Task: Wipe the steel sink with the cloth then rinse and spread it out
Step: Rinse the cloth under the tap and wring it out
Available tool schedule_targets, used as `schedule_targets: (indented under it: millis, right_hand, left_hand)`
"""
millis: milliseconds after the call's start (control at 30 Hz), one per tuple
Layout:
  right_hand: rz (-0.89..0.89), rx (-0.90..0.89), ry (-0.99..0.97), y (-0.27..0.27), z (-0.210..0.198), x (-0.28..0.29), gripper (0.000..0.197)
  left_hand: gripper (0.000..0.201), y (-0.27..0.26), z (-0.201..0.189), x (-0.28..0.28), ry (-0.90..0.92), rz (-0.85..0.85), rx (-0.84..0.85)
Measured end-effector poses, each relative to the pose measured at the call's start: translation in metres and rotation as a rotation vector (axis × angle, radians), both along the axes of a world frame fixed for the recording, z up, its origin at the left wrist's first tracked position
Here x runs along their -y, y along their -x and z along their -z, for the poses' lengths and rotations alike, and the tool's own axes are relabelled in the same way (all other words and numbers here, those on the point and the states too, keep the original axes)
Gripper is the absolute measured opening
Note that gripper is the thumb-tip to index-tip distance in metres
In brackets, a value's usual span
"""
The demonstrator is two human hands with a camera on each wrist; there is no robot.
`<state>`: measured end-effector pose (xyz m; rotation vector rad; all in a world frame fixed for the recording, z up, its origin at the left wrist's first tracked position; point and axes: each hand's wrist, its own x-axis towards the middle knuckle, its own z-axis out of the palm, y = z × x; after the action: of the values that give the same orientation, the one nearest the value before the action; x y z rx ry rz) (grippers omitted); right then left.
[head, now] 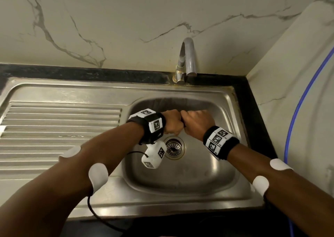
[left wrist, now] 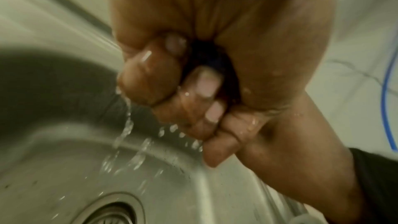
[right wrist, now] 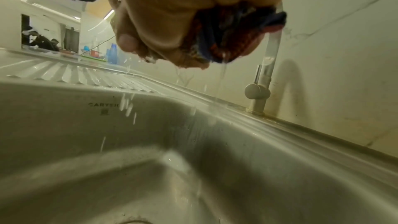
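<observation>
Both hands are fisted side by side over the bowl of the steel sink [head: 180, 179], twisting the cloth between them. My left hand [head: 171, 122] grips one end and my right hand [head: 197, 122] the other. In the head view the cloth [head: 182, 122] is only a dark sliver between the knuckles. The right wrist view shows the cloth [right wrist: 237, 31] as bunched red and blue fabric bulging from my right hand [right wrist: 168, 28], with water running off it into the bowl [right wrist: 150, 176]. In the left wrist view my left hand [left wrist: 163, 67] is curled round the dark cloth [left wrist: 217, 57], and drops fall.
The drain [head: 174, 147] lies just below the hands. A curved faucet [head: 187, 59] stands at the back rim, with no water visible at its spout. A ribbed drainboard [head: 59, 128] stretches left. A blue hose [head: 298, 110] runs down the marble wall on the right.
</observation>
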<state>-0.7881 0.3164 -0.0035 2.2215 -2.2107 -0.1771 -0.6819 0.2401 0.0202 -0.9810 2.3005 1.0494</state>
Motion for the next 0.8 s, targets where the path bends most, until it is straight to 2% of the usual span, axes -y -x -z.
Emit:
schedule_targets:
  millis: [100,233,333,467,533,567,633,667,733,800]
  right_hand:
    - [-0.053,-0.032,0.023,0.002,0.006,-0.001,0.029]
    - [-0.159,-0.008,0.149,0.004,0.006,0.000,0.023]
    - [-0.211,0.003,0.264,0.006,0.007,0.003,0.021]
    - [-0.251,0.010,0.398,0.007,0.008,0.006,0.007]
    - [-0.239,0.024,0.432,0.009,0.007,0.008,0.007]
    - [-0.225,0.036,0.429,0.010,0.006,0.009,0.010]
    - [-0.127,0.087,0.374,0.010,0.003,0.007,0.026]
    - [-0.050,0.150,0.319,0.009,-0.001,0.006,0.034]
    - [0.089,0.372,0.136,0.008,-0.008,0.003,0.051]
    - [0.147,0.726,-0.152,0.015,-0.019,0.003,0.065]
  left_hand:
    - [0.020,-0.001,0.001,0.002,-0.226,-0.057,0.043]
    - [0.027,-0.007,0.003,0.007,-0.407,-0.106,0.087]
    - [0.027,-0.011,0.000,0.012,-0.481,-0.117,0.087]
    - [0.025,-0.014,-0.004,0.014,-0.517,-0.143,0.047]
    - [0.022,-0.013,-0.005,0.010,-0.358,-0.137,-0.031]
    - [0.019,-0.012,-0.005,0.008,-0.174,-0.101,-0.084]
    - [0.004,-0.014,-0.009,0.002,0.305,0.045,-0.123]
    - [0.009,-0.015,-0.008,0.001,0.519,0.106,-0.133]
    - [0.028,-0.019,-0.003,0.004,0.804,0.209,-0.151]
    - [0.035,-0.024,0.002,0.008,0.969,0.306,-0.218]
